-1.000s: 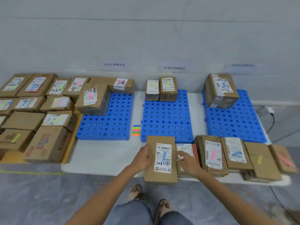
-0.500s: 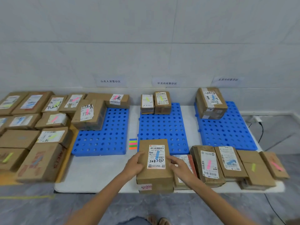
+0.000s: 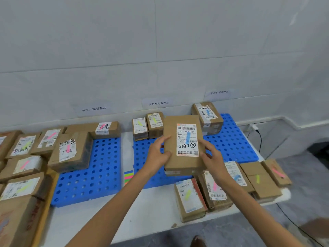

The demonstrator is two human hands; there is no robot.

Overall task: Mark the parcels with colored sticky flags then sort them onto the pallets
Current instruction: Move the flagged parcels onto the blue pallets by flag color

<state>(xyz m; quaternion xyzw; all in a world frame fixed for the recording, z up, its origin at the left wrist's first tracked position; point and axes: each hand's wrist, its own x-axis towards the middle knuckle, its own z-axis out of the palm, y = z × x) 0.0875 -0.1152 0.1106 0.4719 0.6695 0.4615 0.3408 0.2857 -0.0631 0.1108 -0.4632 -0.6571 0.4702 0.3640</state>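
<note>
Flat brown cardboard parcel (image 3: 184, 145), blue sticky flag (image 3: 187, 138) on its label, held aloft over the middle blue perforated plastic pallet (image 3: 140, 148). Clasped at both edges, left hand (image 3: 157, 154) and right hand (image 3: 212, 157) curled round it. Sorting, probably; next, onto the right-hand pallet (image 3: 235, 143) beside the blue-flagged box (image 3: 207, 116).

A white worktop (image 3: 151, 213) carries three blue pallets side by side: the left pallet (image 3: 92, 175), the middle pallet (image 3: 142, 152) and the right pallet (image 3: 235, 139). A pad of sticky flags (image 3: 128, 176) lies on the bare strip between the left and middle ones. A row of parcels (image 3: 261, 182) lines the front edge up to the right corner.
</note>
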